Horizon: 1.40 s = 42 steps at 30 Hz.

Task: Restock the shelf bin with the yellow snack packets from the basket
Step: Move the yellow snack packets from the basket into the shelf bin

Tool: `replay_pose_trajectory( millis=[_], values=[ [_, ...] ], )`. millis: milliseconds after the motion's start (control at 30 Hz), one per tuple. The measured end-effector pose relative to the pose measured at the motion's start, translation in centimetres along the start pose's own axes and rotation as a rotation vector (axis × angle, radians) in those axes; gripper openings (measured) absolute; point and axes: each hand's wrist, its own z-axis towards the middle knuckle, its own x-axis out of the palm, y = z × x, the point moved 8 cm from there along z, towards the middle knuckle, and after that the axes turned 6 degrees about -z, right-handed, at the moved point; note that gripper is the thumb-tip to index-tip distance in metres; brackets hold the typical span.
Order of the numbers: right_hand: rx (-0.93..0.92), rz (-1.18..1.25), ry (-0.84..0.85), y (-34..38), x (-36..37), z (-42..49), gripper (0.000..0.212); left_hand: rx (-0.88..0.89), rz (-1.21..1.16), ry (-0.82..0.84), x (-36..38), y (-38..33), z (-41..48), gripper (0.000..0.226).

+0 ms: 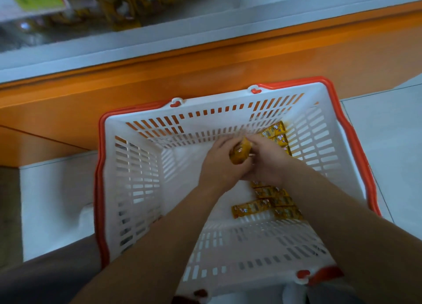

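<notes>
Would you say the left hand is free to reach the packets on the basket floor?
Probably not right away: the left hand and right hand both hold a bundle of packets. The loose packets lie uncovered in the open basket.

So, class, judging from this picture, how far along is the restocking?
Done: the shelf bin already holds some yellow packets, though blurred. In hand: left grip and right grip hold a small bundle inside the basket. Left: loose packets lie along its right side.
</notes>
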Motion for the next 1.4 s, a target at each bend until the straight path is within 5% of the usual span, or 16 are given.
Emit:
replay_pose_trajectory(
  millis=[133, 267, 467, 567, 700, 900, 1167, 1400],
  values=[
    [-0.028, -0.034, 0.030, 0.3, 0.9, -1.5, 0.032, -0.057, -0.169, 0.066, -1.2, -0.5, -1.9, 0.087],
    [-0.093, -0.049, 0.064, 0.4, 0.9, -2.7, 0.021, -0.160, -0.397, -0.132, -3.4, -0.5, -2.8, 0.063],
    [-0.181, -0.036, 0.065, 0.7, 1.0, -3.5, 0.016, -0.350, -0.594, -0.194, -3.5, 1.1, -3.8, 0.090],
    [-0.227, -0.023, 0.133, 0.7, 1.3, -4.0, 0.031, -0.450, -0.735, -0.178, -2.6, 2.5, -4.2, 0.072],
    [-0.254, -0.042, 0.122, 0.6, 1.4, -4.1, 0.022, -0.481, -0.930, -0.142, -1.2, 2.7, -4.5, 0.046],
    [-0.237, -0.038, -0.027, -0.1, 1.0, -3.8, 0.025, -0.523, -0.755, -0.164, -1.9, 3.9, -4.2, 0.033],
    [-0.220, 0.026, -0.063, -0.8, 0.5, -3.0, 0.012, -0.578, -0.926, -0.149, -1.7, 5.1, -4.0, 0.036],
    [-0.317, -0.171, -0.151, -1.0, 1.6, -2.5, 0.028, -0.639, -1.016, -0.090, -0.9, 4.9, -3.9, 0.033]
  ],
)
